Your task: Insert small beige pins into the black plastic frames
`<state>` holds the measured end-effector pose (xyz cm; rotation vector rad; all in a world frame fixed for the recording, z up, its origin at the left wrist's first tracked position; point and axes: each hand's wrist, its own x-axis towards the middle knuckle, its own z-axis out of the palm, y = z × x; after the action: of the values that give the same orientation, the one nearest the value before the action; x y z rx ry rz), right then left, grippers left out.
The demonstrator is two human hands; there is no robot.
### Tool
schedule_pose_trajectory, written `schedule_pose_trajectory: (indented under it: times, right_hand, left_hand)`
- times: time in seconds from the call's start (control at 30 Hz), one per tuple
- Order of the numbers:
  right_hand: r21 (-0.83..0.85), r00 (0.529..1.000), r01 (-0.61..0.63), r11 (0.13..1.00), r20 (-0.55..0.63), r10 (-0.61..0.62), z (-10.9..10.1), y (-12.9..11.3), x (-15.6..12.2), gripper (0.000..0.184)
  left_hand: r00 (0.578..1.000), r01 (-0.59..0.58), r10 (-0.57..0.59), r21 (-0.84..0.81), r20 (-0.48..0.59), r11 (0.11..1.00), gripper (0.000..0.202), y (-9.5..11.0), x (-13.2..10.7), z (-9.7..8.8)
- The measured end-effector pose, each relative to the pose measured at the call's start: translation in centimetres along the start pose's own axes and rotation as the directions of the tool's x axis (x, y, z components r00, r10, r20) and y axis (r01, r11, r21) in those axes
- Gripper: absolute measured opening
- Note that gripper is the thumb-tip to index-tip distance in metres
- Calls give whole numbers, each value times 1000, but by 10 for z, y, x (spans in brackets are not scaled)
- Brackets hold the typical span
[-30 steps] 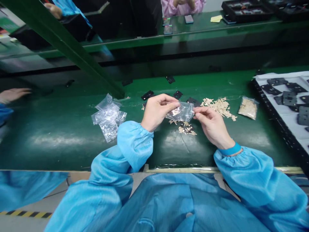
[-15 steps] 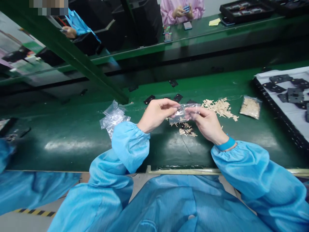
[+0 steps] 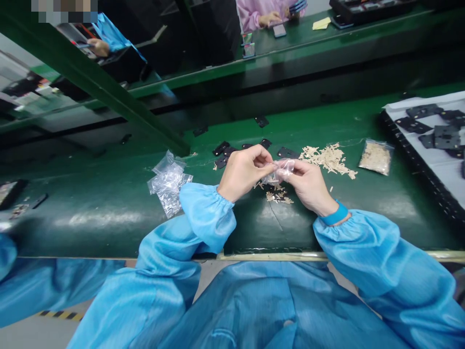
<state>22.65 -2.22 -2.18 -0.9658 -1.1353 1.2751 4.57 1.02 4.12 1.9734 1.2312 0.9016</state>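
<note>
1. A green desk (image 3: 90, 213) fills the middle of the view, and a green steel beam (image 3: 90, 82) slants across the upper left. At a farther desk, a co-worker in a pink smock (image 3: 254, 14) sits across the way.
2. The person's blue smock sleeves, left (image 3: 207, 215) and right (image 3: 356, 247), reach onto the near edge of the desk.
3. At the right, a black tray (image 3: 399, 150) with a white liner carries dark flat parts (image 3: 445, 138).
4. A heap of crumpled clear bags (image 3: 169, 184) lies left of the hands. Right of them are beige scraps (image 3: 329, 160), then a filled zip bag (image 3: 376, 157).
5. The left hand (image 3: 245, 174) and right hand (image 3: 308, 184) meet above the desk, their fingers (image 3: 267, 157) narrowly pinching one small clear bag (image 3: 283, 169).
6. That bag sits between the two hands, above a few more scraps (image 3: 278, 196). Its contents, if any, are too blurred to tell.
</note>
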Motion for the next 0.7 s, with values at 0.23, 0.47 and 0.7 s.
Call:
schedule_pose_trajectory:
  times: [0.23, 0.47, 0.7]
  right_hand:
    - [-43, 1000, 0, 999, -31, -1, -4, -2, 2, 20]
    - [8, 999, -25, 1000, 25, 25, 8, -6, -4, 27]
    - [-86, 991, 107, 990, -65, -113, 4, -2, 0, 15]
  left_hand:
    - [993, 116, -114, -201, 22, 973, 23, -2, -1, -15]
    - [993, 41, -63, -206, -100, 978, 17, -4, -7, 1]
    - [955, 289, -228, -416, 190, 862, 50, 3, -11, -8]
